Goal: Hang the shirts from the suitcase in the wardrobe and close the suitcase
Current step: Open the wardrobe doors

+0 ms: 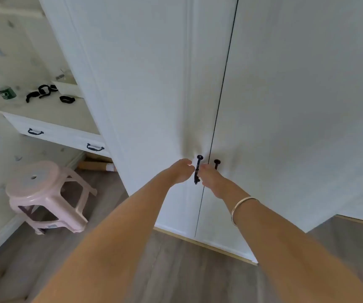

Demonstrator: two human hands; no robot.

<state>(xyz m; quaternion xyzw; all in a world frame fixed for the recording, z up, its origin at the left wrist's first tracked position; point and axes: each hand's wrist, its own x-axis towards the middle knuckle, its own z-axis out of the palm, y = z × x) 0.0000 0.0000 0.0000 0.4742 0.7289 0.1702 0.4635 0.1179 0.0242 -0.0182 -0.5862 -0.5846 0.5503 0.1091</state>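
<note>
Both wardrobe doors (154, 84) are shut. Left hand (181, 171) at left handle (198, 169), right hand (211, 179) over right handle (217, 162) — placed to pull both open, I'd say. Finger grip: can't tell.

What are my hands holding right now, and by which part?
Right hand grips the right door handle low down; left hand curls beside the left door handle at its middle, grip unclear.

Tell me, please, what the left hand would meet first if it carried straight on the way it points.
Most likely the black handle of the left wardrobe door: the left hand points at it from close by. Whether the fingertips already touch it is unclear.
</note>
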